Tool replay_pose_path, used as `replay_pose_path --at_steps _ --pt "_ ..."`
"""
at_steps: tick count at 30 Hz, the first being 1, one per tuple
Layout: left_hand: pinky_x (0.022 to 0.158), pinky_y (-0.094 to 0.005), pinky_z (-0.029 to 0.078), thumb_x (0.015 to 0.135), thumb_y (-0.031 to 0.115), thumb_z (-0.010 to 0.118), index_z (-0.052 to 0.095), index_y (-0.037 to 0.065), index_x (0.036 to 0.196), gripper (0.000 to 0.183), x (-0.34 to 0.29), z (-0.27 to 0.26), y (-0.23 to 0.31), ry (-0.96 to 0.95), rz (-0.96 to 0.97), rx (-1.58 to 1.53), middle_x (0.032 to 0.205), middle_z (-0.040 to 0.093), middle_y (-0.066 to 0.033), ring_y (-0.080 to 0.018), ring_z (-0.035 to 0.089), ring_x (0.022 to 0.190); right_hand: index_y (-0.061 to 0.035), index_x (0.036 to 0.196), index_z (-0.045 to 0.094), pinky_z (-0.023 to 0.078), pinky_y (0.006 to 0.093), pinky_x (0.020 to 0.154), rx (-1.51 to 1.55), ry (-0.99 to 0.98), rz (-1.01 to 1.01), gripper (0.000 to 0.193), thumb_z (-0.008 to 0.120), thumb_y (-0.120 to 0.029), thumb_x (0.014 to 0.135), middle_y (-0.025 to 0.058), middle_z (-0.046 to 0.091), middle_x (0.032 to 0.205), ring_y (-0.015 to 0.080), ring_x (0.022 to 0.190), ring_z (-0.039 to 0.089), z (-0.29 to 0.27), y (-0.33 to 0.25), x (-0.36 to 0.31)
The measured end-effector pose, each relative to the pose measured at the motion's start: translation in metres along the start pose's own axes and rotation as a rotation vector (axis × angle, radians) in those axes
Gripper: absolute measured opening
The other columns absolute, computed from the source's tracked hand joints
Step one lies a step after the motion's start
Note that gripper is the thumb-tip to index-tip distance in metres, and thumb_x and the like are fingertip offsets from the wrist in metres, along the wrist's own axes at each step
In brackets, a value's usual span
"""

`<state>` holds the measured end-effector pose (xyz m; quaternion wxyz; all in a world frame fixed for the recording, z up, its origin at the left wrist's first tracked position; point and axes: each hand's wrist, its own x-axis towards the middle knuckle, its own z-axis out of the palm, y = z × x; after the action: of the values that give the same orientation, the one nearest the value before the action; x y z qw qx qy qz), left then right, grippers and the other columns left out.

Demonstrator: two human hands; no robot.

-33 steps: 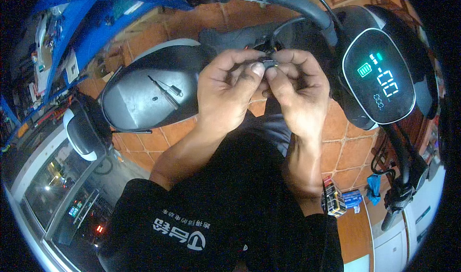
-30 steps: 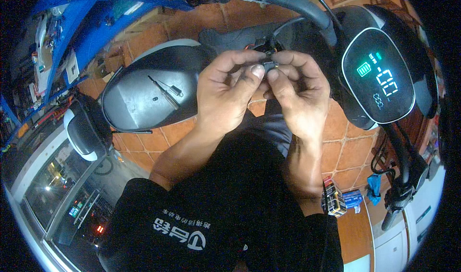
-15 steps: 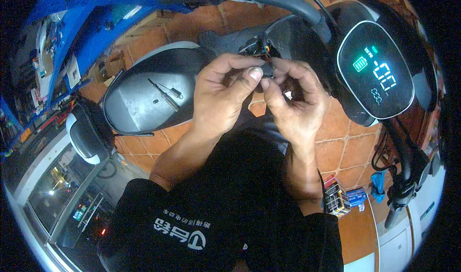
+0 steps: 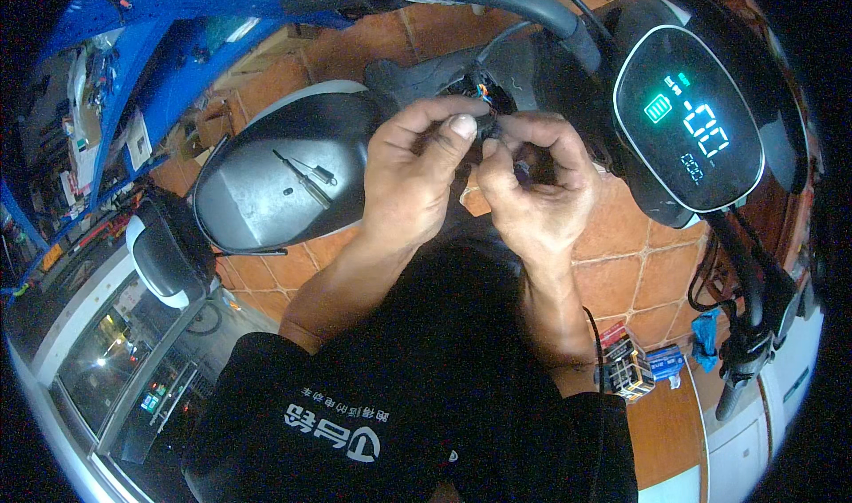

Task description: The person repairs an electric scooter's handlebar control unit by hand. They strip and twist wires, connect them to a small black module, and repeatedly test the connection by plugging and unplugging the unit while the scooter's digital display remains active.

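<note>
- On the black seat (image 4: 257, 214), left: slim tool (image 4: 306, 183).
- Left hand (image 4: 406, 179): thumb and forefinger pinch the small dark part (image 4: 485, 128).
- Small dark part, between both hands near coloured wires (image 4: 484, 94): probably light, stiff; grasp its sides.
- Right hand (image 4: 541, 197): fingertips pinch its right side.

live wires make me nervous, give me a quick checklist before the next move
1. Left hand pinching: ok, thumb and index finger close on the small dark part.
2. Right hand gripping: cannot tell; its fingertips are at that part.
3. Coloured wires in sight: ok, just beyond the fingers.
4. Part's connection: cannot tell, fingers cover it.
5. Dashboard display dark, if power should be off: not ok, lit.
6. Screwdriver-like tool set aside: ok, on the scooter seat.
</note>
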<state>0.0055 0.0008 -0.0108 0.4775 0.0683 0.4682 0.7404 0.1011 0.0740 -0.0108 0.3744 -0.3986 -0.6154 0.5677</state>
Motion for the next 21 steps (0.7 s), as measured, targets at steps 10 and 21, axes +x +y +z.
replay_pose_path --at_steps 10,21 --pt "0.076 -0.0292 0.055 0.094 0.008 0.058 0.06 -0.004 0.111 0.021 0.001 0.001 -0.001 0.014 -0.076 -0.156 0.098 0.066 -0.012 -0.017 0.065 0.084 -0.0028 0.083 0.063 0.047 0.0223 0.054 0.063 -0.024 0.12 0.014 0.072 0.001 0.073 0.0022 0.062 0.07 0.0069 0.062 0.057 -0.002 -0.007 0.003" --pt "0.079 -0.0322 0.055 0.095 0.008 0.057 0.059 -0.004 0.112 0.021 0.001 0.002 -0.004 0.01 -0.044 -0.208 0.099 0.065 -0.0138 -0.0193 0.064 0.088 -0.0024 0.084 0.062 0.042 0.0183 0.059 -0.043 -0.084 -0.03 0.013 0.07 0.004 0.076 -0.0002 0.062 0.081 0.0032 0.067 0.051 -0.006 0.003 0.003"
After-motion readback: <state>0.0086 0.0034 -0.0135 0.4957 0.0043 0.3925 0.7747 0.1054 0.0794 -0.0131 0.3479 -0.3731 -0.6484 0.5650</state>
